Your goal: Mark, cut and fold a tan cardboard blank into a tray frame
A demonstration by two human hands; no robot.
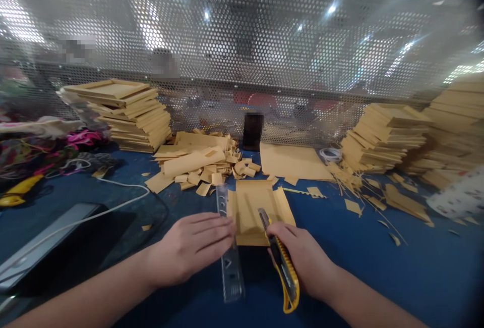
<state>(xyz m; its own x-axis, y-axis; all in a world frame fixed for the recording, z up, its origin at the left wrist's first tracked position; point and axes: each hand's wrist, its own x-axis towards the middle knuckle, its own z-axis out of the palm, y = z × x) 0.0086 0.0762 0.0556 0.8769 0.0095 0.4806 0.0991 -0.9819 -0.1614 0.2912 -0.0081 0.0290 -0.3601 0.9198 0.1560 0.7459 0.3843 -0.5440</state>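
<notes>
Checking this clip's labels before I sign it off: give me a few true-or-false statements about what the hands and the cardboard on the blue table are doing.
1. The right hand holds a yellow utility knife. True.
2. The left hand lies flat with its fingers on a clear ruler. True.
3. The ruler lies along the right edge of the cardboard piece. False: it lies along the left edge.
4. The knife's tip is over the cardboard piece. True.
5. The table is covered in red cloth. False: its surface is blue.
6. Cardboard stacks stand only at the left. False: more stacks stand at the right.
</notes>
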